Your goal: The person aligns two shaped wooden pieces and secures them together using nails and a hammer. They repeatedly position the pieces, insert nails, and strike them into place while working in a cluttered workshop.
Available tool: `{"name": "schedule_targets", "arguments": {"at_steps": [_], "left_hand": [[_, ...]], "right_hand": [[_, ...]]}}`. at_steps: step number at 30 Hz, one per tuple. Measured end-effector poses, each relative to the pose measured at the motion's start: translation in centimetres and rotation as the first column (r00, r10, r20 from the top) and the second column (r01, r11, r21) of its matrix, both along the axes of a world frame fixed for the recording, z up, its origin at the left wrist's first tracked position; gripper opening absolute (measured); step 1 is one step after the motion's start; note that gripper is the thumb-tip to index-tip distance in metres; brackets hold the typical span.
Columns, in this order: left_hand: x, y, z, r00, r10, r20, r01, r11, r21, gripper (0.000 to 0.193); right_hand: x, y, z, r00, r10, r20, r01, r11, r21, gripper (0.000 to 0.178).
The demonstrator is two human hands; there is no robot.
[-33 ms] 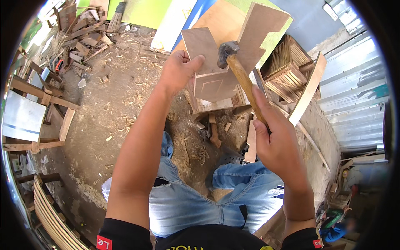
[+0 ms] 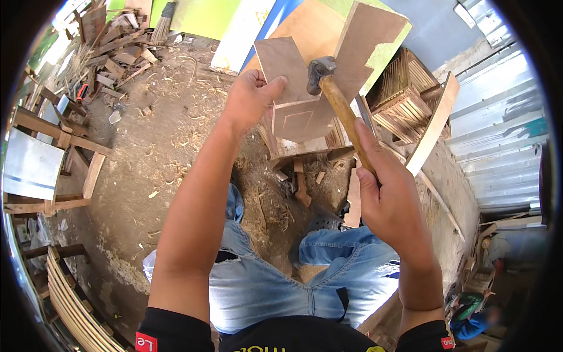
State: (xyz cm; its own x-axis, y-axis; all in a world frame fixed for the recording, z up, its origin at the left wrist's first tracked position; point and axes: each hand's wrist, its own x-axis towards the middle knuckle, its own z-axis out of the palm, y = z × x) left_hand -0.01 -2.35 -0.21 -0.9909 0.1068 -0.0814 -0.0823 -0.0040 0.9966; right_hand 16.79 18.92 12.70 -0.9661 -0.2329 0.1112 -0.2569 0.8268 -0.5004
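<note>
My right hand [image 2: 392, 190] is wrapped around the wooden handle of a hammer [image 2: 346, 111]. The hammer's dark metal head lies over the middle of some joined plywood pieces. With thumb in front and fingers behind, my left hand [image 2: 253, 101] pinches the left edge of a thin plywood panel [image 2: 284, 63]. Below that panel is a smaller plywood face [image 2: 302, 121] with a rectangle marked on it. A taller plywood piece [image 2: 366, 44] with a jagged right edge rises on the right. The pieces rest at a low wooden stand [image 2: 287, 157] in front of my knees.
Scrap wood [image 2: 120, 56] is heaped at the far left near a broom [image 2: 164, 22]. Slatted wooden frames [image 2: 400, 97] and a leaning board [image 2: 434, 126] stand at the right. A wooden frame [image 2: 58, 141] is on the left. Shavings litter the dirt floor [image 2: 146, 193].
</note>
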Motion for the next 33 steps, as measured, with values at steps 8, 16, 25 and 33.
{"name": "schedule_targets", "arguments": {"at_steps": [8,16,25,33], "left_hand": [[-1.1,-0.1,0.0,1.0,-0.001,-0.018,0.0,0.999,-0.045,0.034],[-0.9,0.1,-0.1,1.0,0.019,-0.023,-0.019,0.999,-0.028,0.037],[-0.7,0.1,0.2,0.999,0.031,-0.039,-0.033,0.997,-0.072,0.038],[-0.5,0.1,0.4,0.999,0.019,-0.043,-0.02,0.999,-0.037,0.037]], "right_hand": [[-0.9,-0.7,-0.7,1.0,-0.028,0.007,0.028,1.0,-0.003,0.065],[-1.3,-0.5,-1.4,0.989,-0.005,-0.146,0.002,1.0,-0.021,0.066],[-1.0,-0.2,-2.1,0.978,-0.009,-0.208,-0.011,0.995,-0.095,0.066],[-0.7,-0.2,-2.7,0.988,-0.034,-0.148,0.016,0.992,-0.122,0.065]]}}
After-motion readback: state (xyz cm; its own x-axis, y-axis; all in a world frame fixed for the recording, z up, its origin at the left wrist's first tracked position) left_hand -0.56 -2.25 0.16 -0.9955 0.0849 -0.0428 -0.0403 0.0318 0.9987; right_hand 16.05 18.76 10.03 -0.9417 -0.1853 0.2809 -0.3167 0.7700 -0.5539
